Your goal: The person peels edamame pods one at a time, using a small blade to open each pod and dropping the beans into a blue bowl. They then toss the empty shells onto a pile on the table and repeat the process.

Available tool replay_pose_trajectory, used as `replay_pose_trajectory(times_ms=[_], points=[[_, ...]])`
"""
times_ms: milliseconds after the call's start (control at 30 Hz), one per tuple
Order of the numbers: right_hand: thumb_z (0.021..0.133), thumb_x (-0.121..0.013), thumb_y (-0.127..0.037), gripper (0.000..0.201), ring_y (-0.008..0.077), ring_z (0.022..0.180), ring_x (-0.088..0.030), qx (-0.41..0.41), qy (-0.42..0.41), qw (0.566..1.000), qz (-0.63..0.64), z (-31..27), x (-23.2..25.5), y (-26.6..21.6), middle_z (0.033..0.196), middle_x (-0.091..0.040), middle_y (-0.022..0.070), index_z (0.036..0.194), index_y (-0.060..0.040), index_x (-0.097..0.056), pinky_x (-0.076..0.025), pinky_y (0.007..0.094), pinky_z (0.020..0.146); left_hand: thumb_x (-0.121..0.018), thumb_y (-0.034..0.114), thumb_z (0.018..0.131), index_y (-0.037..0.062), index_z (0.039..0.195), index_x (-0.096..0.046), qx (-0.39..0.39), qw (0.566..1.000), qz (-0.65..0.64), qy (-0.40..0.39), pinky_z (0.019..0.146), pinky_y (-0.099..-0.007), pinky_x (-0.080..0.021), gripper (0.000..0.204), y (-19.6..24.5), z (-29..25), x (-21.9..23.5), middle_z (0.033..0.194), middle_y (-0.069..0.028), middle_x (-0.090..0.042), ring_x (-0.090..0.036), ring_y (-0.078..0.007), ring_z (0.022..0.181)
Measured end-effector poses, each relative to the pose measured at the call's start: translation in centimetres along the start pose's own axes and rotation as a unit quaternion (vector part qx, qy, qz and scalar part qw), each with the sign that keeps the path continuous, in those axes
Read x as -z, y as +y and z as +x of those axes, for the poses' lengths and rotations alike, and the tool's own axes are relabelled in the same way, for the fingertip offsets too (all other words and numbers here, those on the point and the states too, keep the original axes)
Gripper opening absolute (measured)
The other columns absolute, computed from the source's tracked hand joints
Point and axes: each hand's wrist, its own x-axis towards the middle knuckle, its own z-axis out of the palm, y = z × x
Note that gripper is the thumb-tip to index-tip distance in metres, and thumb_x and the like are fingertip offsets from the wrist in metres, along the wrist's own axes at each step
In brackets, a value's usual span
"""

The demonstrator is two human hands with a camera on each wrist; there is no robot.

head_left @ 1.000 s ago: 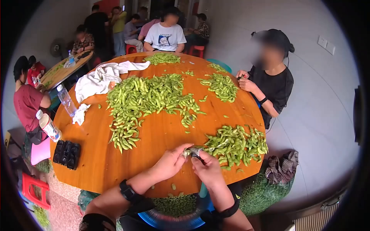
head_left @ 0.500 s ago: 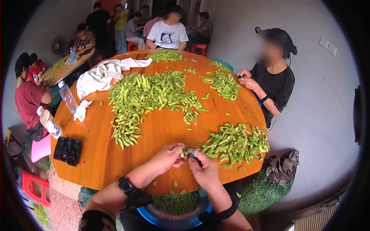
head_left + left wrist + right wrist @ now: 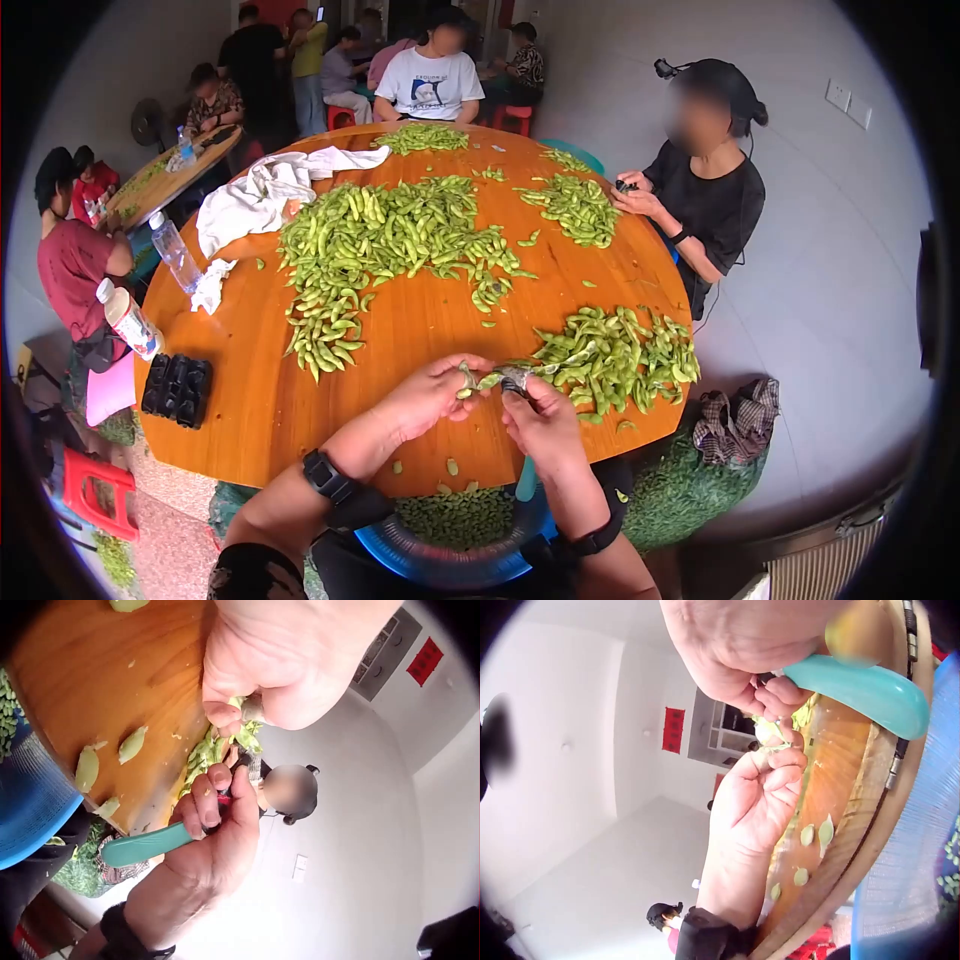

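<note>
Above the near edge of the table, my left hand [image 3: 437, 392] pinches a green soybean pod [image 3: 466, 380] between thumb and fingers. My right hand [image 3: 548, 425] is close beside it, curled round a tool with a curved teal handle [image 3: 146, 846]. The tool's working end is mostly hidden by the fingers; a dark part and a greyish bit show near the thumb. Another bit of pod [image 3: 489, 381] shows between the two hands. Right behind the right hand lies a heap of pods [image 3: 625, 360]. Below the hands, a blue basin [image 3: 440, 570] holds many shelled green beans [image 3: 455, 520].
A large pod pile [image 3: 380, 235] covers the middle of the wooden table [image 3: 230, 400]. At left are a white cloth [image 3: 245, 210], bottles [image 3: 130, 320] and a black tray [image 3: 177, 390]. A person in black [image 3: 715, 200] sits at right, near a full green sack [image 3: 670, 500].
Both hands stay together at the table's near edge, with small shifts of the fingers and the pod. The person at right has moved their hands slightly.
</note>
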Motion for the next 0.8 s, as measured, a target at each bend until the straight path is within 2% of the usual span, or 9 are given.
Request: replay_pose_trajectory(times_ms=[167, 233, 300, 367, 433, 467, 567, 633, 800], points=[[0.089, -0.058, -0.008, 0.013, 0.0012, 0.044, -0.04, -0.005, 0.01, 1.0, -0.001, -0.3, 0.5, 0.3, 0.065, -0.053, -0.0033, 0.101, -0.0095, -0.063, -0.028, 0.0169, 0.038, -0.041, 0.007, 0.094, 0.0053, 0.114, -0.054, -0.075, 0.973, 0.214, 0.027, 0.059, -0.0231, -0.042, 0.024, -0.7, 0.0, -0.3, 0.095, -0.0064, -0.062, -0.049, -0.0097, 0.063], [0.088, -0.056, -0.001, 0.021, 0.0033, 0.057, -0.048, -0.012, 0.044, 0.999, -0.016, -0.3, 1.6, 0.1, 0.07, -0.055, -0.0038, 0.106, -0.0063, -0.063, -0.04, 0.0178, 0.052, -0.042, 0.005, 0.092, 0.0054, 0.113, -0.054, -0.105, 0.949, 0.295, 0.047, 0.061, -0.0246, -0.044, 0.024, -0.8, -0.5, -0.9, 0.096, -0.0079, -0.063, -0.052, -0.0122, 0.066], [0.087, -0.056, 0.0, 0.025, 0.0034, 0.059, -0.048, 0.063, 0.073, 0.994, -0.05, 0.3, 3.6, 0.0, 0.071, -0.055, -0.0044, 0.11, -0.0075, -0.063, -0.04, 0.0179, 0.052, -0.046, 0.001, 0.086, 0.0061, 0.111, -0.056, -0.26, 0.808, 0.525, 0.067, 0.07, -0.0292, -0.048, 0.028, -1.2, -1.5, -1.5, 0.103, -0.0118, -0.062, -0.059, -0.021, 0.078], [0.089, -0.055, -0.001, 0.018, 0.0022, 0.061, -0.047, 0.086, 0.096, 0.989, -0.078, 0.7, 6.3, -1.0, 0.07, -0.052, -0.0064, 0.103, -0.0066, -0.064, -0.038, 0.0171, 0.052, -0.051, 0.003, 0.082, 0.0082, 0.111, -0.058, -0.239, 0.775, 0.581, 0.068, 0.081, -0.0335, -0.047, 0.031, -1.8, -2.0, -1.0, 0.11, -0.0136, -0.059, -0.059, -0.0283, 0.093], [0.088, -0.054, -0.002, 0.008, 0.0055, 0.058, -0.045, 0.149, 0.115, 0.957, -0.219, 1.5, 9.0, -1.3, 0.065, -0.051, -0.0025, 0.091, -0.0014, -0.06, -0.037, 0.0213, 0.051, -0.055, 0.008, 0.081, 0.0081, 0.106, -0.06, -0.336, 0.583, 0.734, 0.088, 0.086, -0.0355, -0.045, 0.026, -0.9, -3.8, -1.8, 0.11, -0.0127, -0.059, -0.057, -0.029, 0.096], [0.087, -0.054, -0.003, 0.007, 0.0089, 0.056, -0.046, 0.17, 0.126, 0.934, -0.287, 1.6, 10.2, -1.2, 0.063, -0.051, 0.0024, 0.091, 0.0009, -0.059, -0.038, 0.0246, 0.051, -0.058, 0.012, 0.079, 0.0081, 0.101, -0.062, -0.331, 0.548, 0.761, 0.108, 0.089, -0.0377, -0.044, 0.023, 0.5, -4.9, -1.9, 0.106, -0.0136, -0.059, -0.055, -0.0301, 0.099], [0.085, -0.054, -0.004, 0.011, 0.0202, 0.054, -0.05, 0.195, 0.146, 0.885, -0.396, 1.4, 10.6, -1.1, 0.063, -0.052, 0.0165, 0.089, 0.0051, -0.056, -0.041, 0.0326, 0.053, -0.06, 0.011, 0.077, 0.0084, 0.096, -0.064, -0.21, 0.488, 0.831, 0.164, 0.087, -0.0404, -0.045, 0.02, 4.0, -5.7, 1.8, 0.103, -0.0151, -0.058, -0.056, -0.0325, 0.097], [0.085, -0.054, -0.005, 0.01, 0.0266, 0.054, -0.051, 0.22, 0.131, 0.889, -0.38, 0.9, 9.8, -0.5, 0.065, -0.055, 0.0197, 0.089, 0.0044, -0.057, -0.042, 0.0335, 0.053, -0.059, 0.009, 0.076, 0.007, 0.092, -0.064, -0.197, 0.521, 0.777, 0.294, 0.084, -0.0424, -0.047, 0.016, 4.7, -4.7, 6.0, 0.098, -0.0152, -0.059, -0.055, -0.0352, 0.096], [0.084, -0.055, -0.006, 0.007, 0.0432, 0.066, -0.056, 0.233, 0.081, 0.858, -0.451, -0.7, 5.8, -1.8, 0.071, -0.057, 0.0233, 0.088, 0.0002, -0.057, -0.045, 0.0418, 0.055, -0.058, 0.006, 0.077, 0.0039, 0.087, -0.061, -0.184, 0.518, 0.757, 0.353, 0.078, -0.0421, -0.049, 0.011, 5.4, -3.6, 10.9, 0.092, -0.0151, -0.059, -0.058, -0.0352, 0.09]])
